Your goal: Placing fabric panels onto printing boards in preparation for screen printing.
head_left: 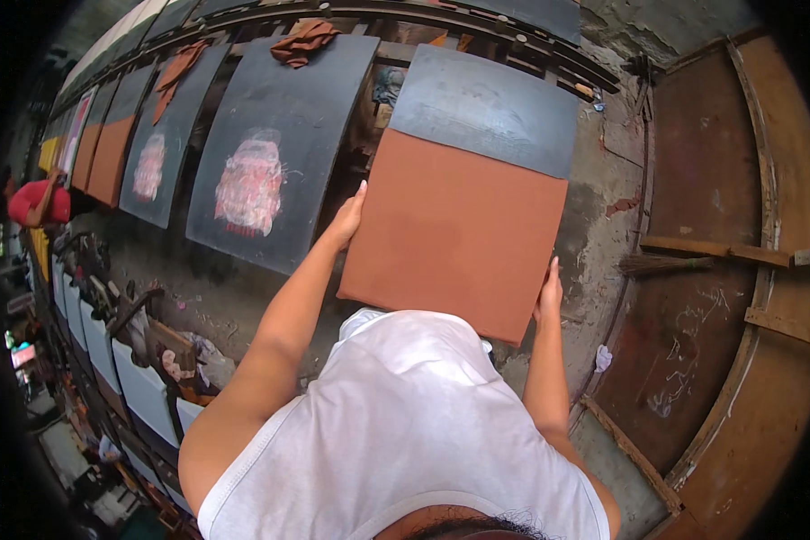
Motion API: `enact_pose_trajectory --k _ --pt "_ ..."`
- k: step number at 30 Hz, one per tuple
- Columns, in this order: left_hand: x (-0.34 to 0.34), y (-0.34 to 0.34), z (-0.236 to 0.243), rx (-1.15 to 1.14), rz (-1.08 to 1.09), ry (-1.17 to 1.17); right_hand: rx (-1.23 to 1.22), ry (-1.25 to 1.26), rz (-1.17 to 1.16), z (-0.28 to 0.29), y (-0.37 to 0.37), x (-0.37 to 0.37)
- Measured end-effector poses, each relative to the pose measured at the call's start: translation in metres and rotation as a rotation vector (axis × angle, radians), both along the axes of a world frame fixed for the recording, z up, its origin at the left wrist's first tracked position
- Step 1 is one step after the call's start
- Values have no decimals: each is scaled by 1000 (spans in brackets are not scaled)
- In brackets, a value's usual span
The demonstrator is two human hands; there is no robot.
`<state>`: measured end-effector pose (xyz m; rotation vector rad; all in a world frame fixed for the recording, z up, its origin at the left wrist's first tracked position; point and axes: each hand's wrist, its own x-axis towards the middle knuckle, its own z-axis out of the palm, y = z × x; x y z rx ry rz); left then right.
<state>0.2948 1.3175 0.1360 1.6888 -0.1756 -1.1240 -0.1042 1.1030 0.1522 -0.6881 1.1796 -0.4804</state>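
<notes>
One brown fabric panel [454,234] covers a grey board's [490,103] near part, toward 1 o'clock from centre. The left hand [349,216] lies at the panel's 9 o'clock edge, the right hand [549,292] at 4 o'clock, fingers close together; whether either pinches, I cannot tell. Crumpled brown cloth [303,43] lies at 11 o'clock.

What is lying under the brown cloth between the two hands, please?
A dark grey board shows past the far edge of the brown cloth and seems to continue beneath it; whatever the cloth covers there cannot be seen.
</notes>
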Motion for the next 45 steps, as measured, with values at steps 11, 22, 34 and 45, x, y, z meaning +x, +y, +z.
enact_pose_trajectory --k 11,22,34,45 --pt "2 3 4 -263 40 -106 -31 289 1 -22 33 -34" --pt "-24 60 -76 -16 -4 -152 -927 388 -31 90 -18 63" --pt "87 333 13 102 -849 -320 -1580 632 772 113 55 662" --pt "241 364 157 -166 -443 -77 -1755 434 872 137 48 717"
